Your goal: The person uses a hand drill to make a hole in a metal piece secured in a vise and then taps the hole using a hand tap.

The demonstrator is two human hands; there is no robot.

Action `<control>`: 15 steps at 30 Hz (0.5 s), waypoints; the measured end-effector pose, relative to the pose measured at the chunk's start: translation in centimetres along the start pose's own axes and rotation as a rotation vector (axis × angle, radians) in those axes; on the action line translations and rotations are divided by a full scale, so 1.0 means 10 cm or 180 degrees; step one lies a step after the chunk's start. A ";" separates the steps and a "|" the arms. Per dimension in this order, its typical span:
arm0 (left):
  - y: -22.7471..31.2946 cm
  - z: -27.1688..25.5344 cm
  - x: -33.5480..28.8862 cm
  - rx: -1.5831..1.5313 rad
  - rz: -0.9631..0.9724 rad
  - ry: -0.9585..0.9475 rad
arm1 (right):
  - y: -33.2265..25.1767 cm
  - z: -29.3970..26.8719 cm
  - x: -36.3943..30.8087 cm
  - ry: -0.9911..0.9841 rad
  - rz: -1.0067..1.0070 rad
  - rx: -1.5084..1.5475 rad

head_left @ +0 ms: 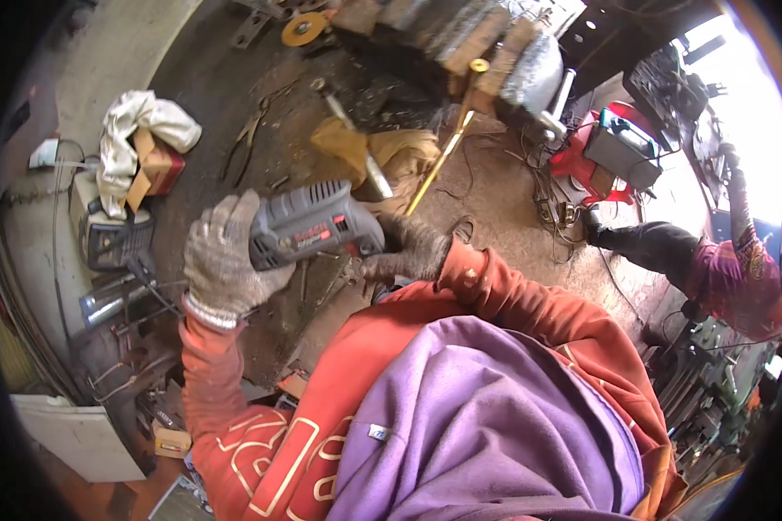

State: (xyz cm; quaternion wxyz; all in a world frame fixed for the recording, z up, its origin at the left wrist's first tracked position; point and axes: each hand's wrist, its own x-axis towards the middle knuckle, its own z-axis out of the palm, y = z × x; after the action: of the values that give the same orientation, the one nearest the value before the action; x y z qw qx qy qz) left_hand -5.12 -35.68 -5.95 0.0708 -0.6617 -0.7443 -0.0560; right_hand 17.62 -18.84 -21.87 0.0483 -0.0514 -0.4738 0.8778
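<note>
On the dirt floor (495, 217) of a cluttered workshop, the person crouches over a grey power drill (317, 224), held level at the centre of the view. The left hand (226, 260), in a worn knit glove, has its fingers closed round the rear of the drill's body. The right hand (413, 250), also gloved, has its fingers curled shut at the drill's nose, about where the chuck would be; the chuck itself is hidden under the glove, so whether a bit is fitted cannot be told.

Beyond the drill lie a hammer (356, 143) across a tan cloth (391, 154), a yellow rod (439, 161) and pliers (248, 135). A red welding set (608, 152) stands to the right, near another person's dark sleeve (647, 243). At the left sit a grey box (109, 234) and a white rag (135, 122).

The work looks like setting or tightening the chuck by hand. To do it well, I judge the left hand should brace the body firmly and stay off the trigger, while the right turns the collar squarely, keeping loose glove threads clear of anything that spins.
</note>
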 end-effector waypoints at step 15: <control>1.78 0.40 1.15 -0.1222 0.0124 0.0536 | -1.17 -0.77 -1.61 0.1824 0.0184 -0.1109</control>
State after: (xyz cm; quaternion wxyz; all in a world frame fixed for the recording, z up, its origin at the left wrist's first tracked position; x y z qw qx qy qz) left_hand 11.12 -21.62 -7.96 0.0065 -0.6703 -0.6985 -0.2506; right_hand 35.05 -8.24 -15.53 0.1451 -0.3171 -0.5822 0.7345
